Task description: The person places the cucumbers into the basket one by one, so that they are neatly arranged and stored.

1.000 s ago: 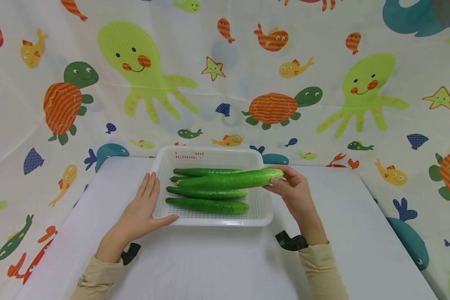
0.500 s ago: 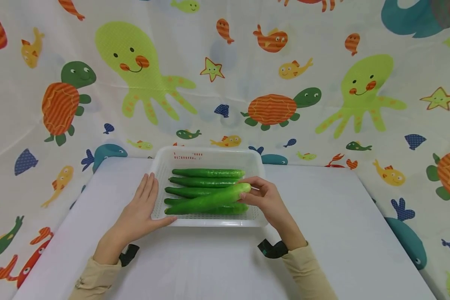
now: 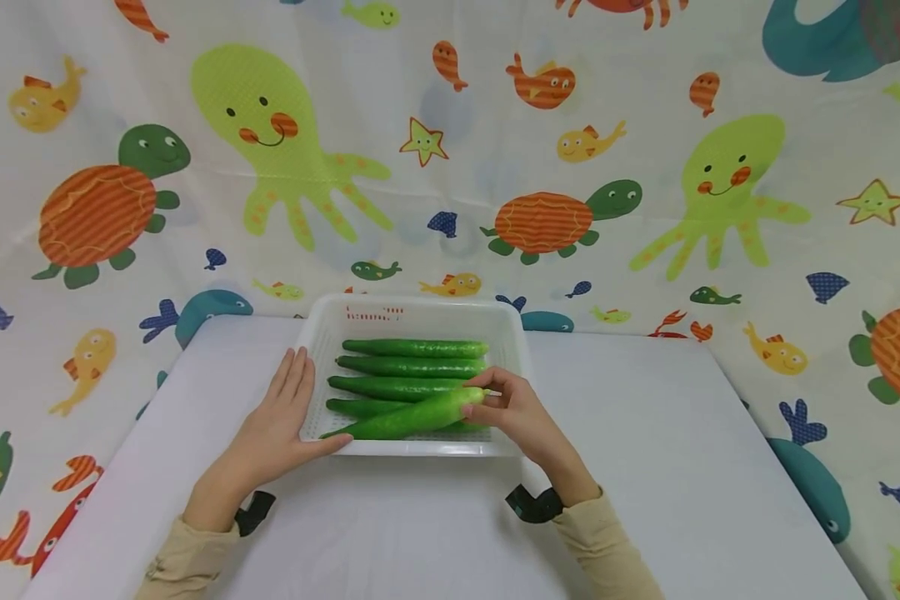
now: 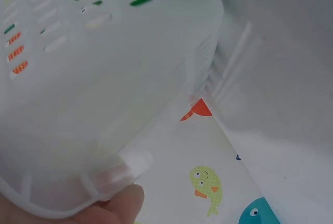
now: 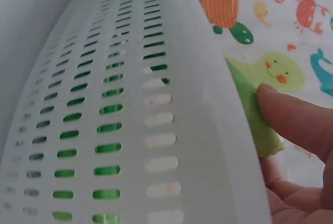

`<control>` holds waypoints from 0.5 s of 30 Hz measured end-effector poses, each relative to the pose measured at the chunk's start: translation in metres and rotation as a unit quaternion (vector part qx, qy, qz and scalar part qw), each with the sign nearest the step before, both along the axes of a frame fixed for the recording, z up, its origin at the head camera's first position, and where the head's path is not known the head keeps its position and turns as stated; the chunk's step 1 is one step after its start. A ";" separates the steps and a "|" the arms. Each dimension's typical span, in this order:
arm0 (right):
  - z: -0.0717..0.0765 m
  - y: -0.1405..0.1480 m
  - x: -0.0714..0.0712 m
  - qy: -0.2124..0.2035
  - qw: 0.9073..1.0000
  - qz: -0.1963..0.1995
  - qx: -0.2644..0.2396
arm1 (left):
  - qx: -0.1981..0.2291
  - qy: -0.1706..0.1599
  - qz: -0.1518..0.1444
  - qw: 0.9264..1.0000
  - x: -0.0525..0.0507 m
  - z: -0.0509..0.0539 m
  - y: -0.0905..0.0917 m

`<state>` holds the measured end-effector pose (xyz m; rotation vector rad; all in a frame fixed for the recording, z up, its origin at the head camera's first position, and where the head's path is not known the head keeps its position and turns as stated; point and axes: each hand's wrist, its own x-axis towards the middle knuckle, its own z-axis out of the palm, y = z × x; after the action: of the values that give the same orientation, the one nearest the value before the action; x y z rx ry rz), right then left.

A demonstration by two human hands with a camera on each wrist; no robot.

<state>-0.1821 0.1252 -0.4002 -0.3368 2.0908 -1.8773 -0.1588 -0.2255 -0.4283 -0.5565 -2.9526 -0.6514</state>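
Note:
My right hand pinches the pale right end of a cucumber between thumb and fingers. This cucumber slants over the front of a white perforated basket, its dark left end low by the front left rim. Beneath it lies another cucumber, partly covered. Behind, more cucumbers lie side by side, left to right. My left hand rests along the basket's left side, fingers straight and thumb over the front rim. In the right wrist view the held cucumber's end shows above the basket wall.
The basket stands on a white table near its back edge. Behind the table hangs a white cloth printed with sea animals. Dark straps circle both wrists.
My right hand has moved left and toward the front with the cucumber, lowering it from above the back rows onto the front of the basket. My left hand has stayed in place.

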 end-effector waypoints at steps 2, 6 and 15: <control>-0.001 0.002 0.001 0.012 0.999 -0.006 0.037 | -0.001 0.000 0.001 1.000 0.002 -0.001 0.001; -0.001 0.007 0.005 0.058 0.990 -0.034 0.128 | -0.001 0.001 0.006 1.000 0.005 -0.003 0.002; -0.008 0.005 0.015 0.133 0.952 -0.040 0.274 | 0.000 0.001 0.014 1.000 0.016 -0.006 0.006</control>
<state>-0.1674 0.1298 -0.4084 -0.3864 2.7285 -1.2565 -0.1425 -0.2196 -0.4343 -0.5158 -2.9535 -0.6482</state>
